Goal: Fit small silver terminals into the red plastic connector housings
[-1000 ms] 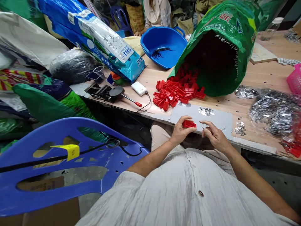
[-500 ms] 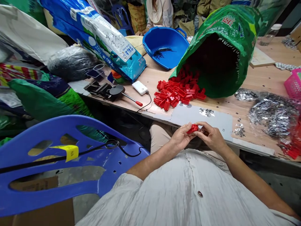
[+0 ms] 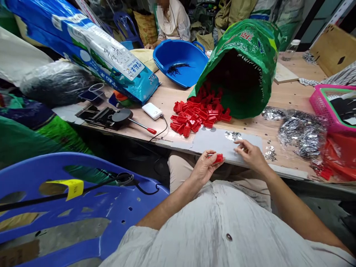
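Note:
A small red plastic part (image 3: 219,158) is pinched between the thumb and fingers of my left hand (image 3: 204,165), just in front of the table edge. My right hand (image 3: 250,155) hovers over the grey board (image 3: 210,142), its thumb and index finger a little apart, with nothing visible between them. Just beyond its fingertips lies a small heap of flat shiny metal pieces (image 3: 233,135). Farther back, a pile of similar red plastic parts (image 3: 191,116) spills from the mouth of a green woven sack (image 3: 250,44).
Left on the table are a black hand-lever tool (image 3: 121,116), a white power bank (image 3: 152,111) and a blue rice bag (image 3: 133,74). A blue basin (image 3: 178,55) stands behind. Bagged metal pieces (image 3: 302,129) and a pink basket (image 3: 322,105) are right. A blue chair (image 3: 83,163) stands beside me. A person (image 3: 172,20) sits opposite.
My right hand has let go of the red plastic part and moved away toward the shiny metal pieces. My left hand keeps the part. The view has shifted right.

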### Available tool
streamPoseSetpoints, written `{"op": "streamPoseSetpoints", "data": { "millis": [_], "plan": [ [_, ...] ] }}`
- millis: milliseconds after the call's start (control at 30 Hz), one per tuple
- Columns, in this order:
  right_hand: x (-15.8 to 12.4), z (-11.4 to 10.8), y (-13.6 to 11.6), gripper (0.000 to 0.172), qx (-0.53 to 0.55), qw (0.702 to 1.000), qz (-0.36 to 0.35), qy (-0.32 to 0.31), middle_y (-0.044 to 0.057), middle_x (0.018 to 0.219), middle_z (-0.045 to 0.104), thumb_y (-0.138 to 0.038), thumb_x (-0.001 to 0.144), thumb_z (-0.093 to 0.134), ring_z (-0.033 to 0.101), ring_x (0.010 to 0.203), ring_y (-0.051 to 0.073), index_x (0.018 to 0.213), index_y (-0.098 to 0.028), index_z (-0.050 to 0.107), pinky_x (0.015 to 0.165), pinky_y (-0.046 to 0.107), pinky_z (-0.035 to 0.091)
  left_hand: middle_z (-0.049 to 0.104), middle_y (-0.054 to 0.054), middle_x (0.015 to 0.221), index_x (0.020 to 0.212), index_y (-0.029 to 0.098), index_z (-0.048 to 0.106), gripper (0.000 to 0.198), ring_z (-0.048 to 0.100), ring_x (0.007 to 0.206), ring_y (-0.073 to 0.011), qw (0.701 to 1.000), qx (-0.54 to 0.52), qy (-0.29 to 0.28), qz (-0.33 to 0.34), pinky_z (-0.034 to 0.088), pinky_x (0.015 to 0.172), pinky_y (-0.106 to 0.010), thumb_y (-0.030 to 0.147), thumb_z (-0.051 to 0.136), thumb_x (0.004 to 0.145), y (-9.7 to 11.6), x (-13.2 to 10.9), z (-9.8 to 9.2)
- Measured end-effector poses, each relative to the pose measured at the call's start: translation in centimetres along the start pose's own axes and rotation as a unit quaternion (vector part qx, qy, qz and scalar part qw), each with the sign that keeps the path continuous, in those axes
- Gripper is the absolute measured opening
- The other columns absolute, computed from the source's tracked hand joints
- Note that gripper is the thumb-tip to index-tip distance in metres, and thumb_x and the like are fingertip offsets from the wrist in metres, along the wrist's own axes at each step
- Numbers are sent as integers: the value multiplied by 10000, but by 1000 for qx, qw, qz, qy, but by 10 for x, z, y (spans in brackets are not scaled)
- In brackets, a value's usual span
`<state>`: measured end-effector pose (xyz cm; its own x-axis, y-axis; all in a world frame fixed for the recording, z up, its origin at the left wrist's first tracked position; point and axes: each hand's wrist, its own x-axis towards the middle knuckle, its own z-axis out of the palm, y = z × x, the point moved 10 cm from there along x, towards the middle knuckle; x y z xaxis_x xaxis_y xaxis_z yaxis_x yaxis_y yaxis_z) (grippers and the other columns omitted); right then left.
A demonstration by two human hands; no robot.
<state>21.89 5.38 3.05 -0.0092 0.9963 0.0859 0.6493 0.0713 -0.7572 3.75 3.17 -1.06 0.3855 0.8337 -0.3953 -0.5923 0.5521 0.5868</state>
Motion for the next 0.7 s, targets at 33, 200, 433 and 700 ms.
{"op": "streamPoseSetpoints", "data": {
  "millis": [33, 200, 433, 700],
  "plan": [
    [8, -12, 11, 263, -51, 998, 8, 31, 37, 902, 672, -356, 885, 559, 588, 724, 172, 1102, -228, 632, 696, 298, 444, 734, -31, 868, 943, 173, 510, 465, 718, 851, -174, 1000, 7, 0, 0, 499, 957, -387, 258, 859, 648, 1, 0, 0],
    [42, -25, 41, 179, -200, 979, 16, 46, 89, 988, 686, -264, 872, 523, 614, 907, 239, 974, -206, 658, 808, 349, 443, 738, -44, 918, 933, 175, 475, 516, 712, 851, -170, 999, 43, -6, 11, 508, 887, -353, 217, 873, 606, 3, 0, 3],
    [56, -19, 50, 95, -219, 974, 43, 23, 60, 892, 683, -262, 846, 541, 603, 816, 223, 867, -221, 624, 743, 334, 427, 712, -32, 924, 851, 134, 589, 423, 664, 845, -127, 991, 120, 9, 57, 472, 814, -258, 176, 880, 546, 14, 4, -1],
    [34, -25, 14, 128, -48, 999, 16, 19, 41, 882, 688, -314, 853, 569, 603, 773, 184, 915, -219, 627, 720, 302, 431, 700, 13, 806, 1020, 179, 553, 552, 647, 730, -111, 989, 121, -21, 88, 474, 763, -264, 150, 864, 565, 20, 10, 3]
  ]
}}
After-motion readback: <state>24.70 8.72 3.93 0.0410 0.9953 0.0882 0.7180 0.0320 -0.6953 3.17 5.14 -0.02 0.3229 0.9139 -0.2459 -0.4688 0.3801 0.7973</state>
